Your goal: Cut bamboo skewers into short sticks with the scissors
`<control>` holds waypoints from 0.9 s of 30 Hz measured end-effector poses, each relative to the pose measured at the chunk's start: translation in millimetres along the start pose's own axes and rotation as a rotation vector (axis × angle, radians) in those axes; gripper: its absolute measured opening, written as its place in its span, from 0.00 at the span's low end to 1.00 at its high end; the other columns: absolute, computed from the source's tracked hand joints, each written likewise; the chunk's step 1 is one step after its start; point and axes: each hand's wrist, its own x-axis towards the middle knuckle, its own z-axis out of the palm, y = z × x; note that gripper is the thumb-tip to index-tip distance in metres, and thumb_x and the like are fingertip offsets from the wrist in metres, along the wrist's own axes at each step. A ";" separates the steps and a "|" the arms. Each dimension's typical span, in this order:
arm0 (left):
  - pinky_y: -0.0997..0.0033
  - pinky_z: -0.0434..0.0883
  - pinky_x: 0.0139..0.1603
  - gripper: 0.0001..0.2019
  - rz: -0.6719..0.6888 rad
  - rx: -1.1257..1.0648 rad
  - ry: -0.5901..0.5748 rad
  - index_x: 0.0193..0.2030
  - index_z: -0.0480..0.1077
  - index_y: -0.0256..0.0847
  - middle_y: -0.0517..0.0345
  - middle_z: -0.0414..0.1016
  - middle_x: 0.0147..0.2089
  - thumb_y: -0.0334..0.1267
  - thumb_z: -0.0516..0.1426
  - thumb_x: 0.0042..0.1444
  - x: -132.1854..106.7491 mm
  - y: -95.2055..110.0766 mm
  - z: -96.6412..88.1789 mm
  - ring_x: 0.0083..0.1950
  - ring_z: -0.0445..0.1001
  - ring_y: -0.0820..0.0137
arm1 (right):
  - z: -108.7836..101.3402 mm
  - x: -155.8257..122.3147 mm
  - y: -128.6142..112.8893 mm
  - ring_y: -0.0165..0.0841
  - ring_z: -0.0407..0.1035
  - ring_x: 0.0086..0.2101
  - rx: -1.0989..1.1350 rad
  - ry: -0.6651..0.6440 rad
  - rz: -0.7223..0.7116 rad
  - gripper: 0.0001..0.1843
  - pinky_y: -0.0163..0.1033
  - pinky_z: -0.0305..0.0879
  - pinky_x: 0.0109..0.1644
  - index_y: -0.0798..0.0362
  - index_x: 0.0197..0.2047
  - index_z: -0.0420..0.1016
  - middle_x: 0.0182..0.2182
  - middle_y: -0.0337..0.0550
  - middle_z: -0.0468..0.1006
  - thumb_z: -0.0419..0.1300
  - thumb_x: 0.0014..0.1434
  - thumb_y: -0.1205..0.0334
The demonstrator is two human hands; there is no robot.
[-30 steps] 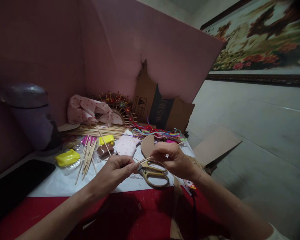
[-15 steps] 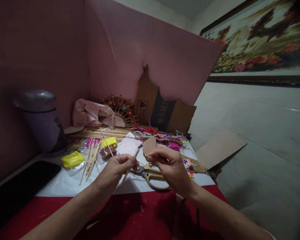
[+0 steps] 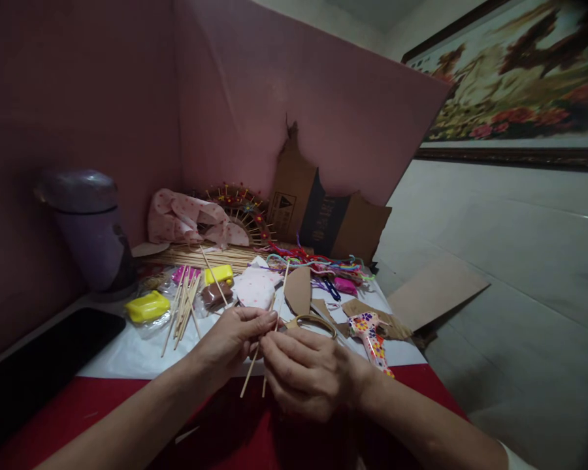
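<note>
My left hand (image 3: 235, 336) and my right hand (image 3: 306, 372) meet over the table's front, both pinched on thin wooden sticks (image 3: 252, 372). One stick slants down from the left fingers; a second, longer stick (image 3: 283, 287) rises past both hands toward the yarn. Just behind my right hand lie the gold-handled scissors (image 3: 316, 321), partly hidden by it. A brown cardboard cut-out (image 3: 298, 290) lies beyond the scissors.
Loose sticks (image 3: 183, 303) and yellow (image 3: 147, 307), brown and pink clay packs lie at left. A purple jar (image 3: 91, 228) and a dark slab (image 3: 39, 359) stand far left. Coloured yarn (image 3: 318, 264), a flowered tool (image 3: 370, 333), cardboard box (image 3: 318, 215) and pink cloth (image 3: 186, 219) fill the back.
My right hand has come down and left, off the scissors, to join the left hand. A second stick now stands between the two hands.
</note>
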 end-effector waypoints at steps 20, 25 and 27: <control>0.73 0.67 0.35 0.05 0.517 0.609 0.277 0.30 0.62 0.38 0.56 0.77 0.29 0.35 0.54 0.55 0.7 19.7 -6.7 0.32 0.73 0.72 | 22.8 -36.8 35.4 0.41 0.65 0.46 0.059 0.350 0.739 0.10 0.49 0.63 0.49 0.53 0.45 0.69 0.44 0.51 0.71 0.51 0.62 0.62; 0.71 0.71 0.30 0.05 0.442 0.592 0.288 0.30 0.62 0.39 0.57 0.76 0.28 0.34 0.56 0.51 1.8 14.1 -4.7 0.31 0.75 0.69 | 25.3 -47.7 33.3 0.41 0.65 0.46 0.070 0.336 0.783 0.09 0.50 0.63 0.50 0.52 0.44 0.69 0.44 0.49 0.70 0.53 0.60 0.64; 0.72 0.71 0.30 0.04 0.448 0.622 0.269 0.29 0.64 0.38 0.58 0.74 0.26 0.33 0.57 0.50 1.7 11.7 -5.0 0.30 0.75 0.70 | 26.3 -51.0 32.9 0.41 0.64 0.46 0.065 0.316 0.792 0.08 0.50 0.62 0.51 0.52 0.43 0.70 0.44 0.49 0.70 0.53 0.60 0.65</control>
